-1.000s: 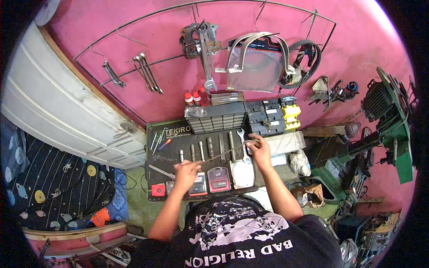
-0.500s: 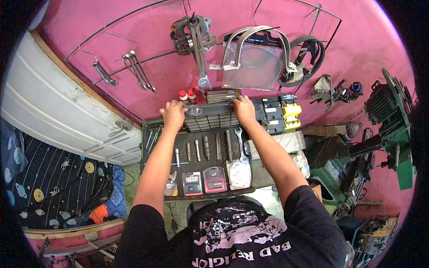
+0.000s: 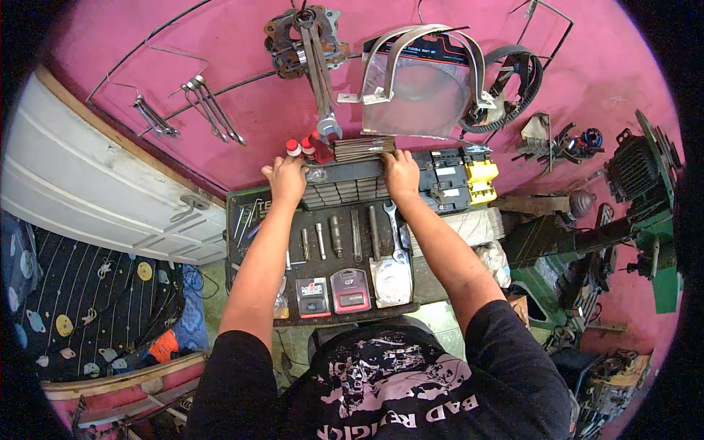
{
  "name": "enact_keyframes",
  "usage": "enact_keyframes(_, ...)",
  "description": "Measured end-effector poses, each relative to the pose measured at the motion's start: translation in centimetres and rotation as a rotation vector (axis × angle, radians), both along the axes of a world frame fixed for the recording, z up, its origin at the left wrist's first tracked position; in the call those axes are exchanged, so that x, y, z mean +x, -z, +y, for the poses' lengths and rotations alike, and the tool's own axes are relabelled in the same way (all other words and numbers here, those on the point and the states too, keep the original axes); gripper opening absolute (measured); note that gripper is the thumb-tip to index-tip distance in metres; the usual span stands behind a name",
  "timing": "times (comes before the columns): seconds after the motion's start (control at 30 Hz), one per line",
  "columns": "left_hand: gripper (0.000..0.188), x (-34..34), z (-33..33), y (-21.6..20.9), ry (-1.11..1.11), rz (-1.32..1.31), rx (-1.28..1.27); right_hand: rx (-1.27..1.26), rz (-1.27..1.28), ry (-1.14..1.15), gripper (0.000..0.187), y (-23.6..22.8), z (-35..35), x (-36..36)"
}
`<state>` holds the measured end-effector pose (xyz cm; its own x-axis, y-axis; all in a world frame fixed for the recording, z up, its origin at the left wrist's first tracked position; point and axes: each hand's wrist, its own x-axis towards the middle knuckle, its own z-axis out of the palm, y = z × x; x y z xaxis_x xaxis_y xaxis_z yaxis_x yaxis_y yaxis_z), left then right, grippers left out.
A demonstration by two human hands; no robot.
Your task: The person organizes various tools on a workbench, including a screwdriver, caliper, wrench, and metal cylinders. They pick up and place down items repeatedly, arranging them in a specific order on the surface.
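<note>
1. Both arms reach far, roughly parallel; left hand (image 3: pixel 287 178) and right hand (image 3: pixel 401 176) palm-down.
2. Drawer box (image 3: pixel 343 192) sits on far side of bench (image 3: pixel 315 269), long axis left-right, drawer fronts facing near.
3. Box lies between the hands; fingers curled at its left and right top ends, can't tell if gripping.

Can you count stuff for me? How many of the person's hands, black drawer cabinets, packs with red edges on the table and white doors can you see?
Hands: 2, left hand and right hand
Black drawer cabinet: 1
Red-edged packs: 2, left pack and right pack
White door: 1
Total: 6
</note>
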<state>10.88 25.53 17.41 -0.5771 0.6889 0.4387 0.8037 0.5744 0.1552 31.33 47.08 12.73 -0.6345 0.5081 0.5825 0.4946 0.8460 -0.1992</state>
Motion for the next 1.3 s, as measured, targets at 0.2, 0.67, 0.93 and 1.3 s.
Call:
enact_keyframes(0.2, 0.015, 1.3, -0.3, -0.1, -0.021, 0.025, 0.02, -0.031, 0.027, 0.116, 0.02, 0.2, -0.4, 0.0)
enact_keyframes(0.67, 0.041, 4.6, -1.2, 2.1, 0.017, 0.023, -0.024, 0.003, -0.038, 0.005, 0.031, -0.7, -2.4, 1.4)
enact_keyframes(0.93, 0.051, 5.0, -1.8, 1.6, 0.059, -0.024, -0.024, 0.022, 0.014, 0.06, 0.032, -0.3, -3.0, 2.0)
enact_keyframes(1.3, 0.047, 11.6, -15.8, 7.7, -0.219, -0.293, 0.211, -0.26, 0.001, -0.236, 0.04, 4.6, -19.8, 3.5)
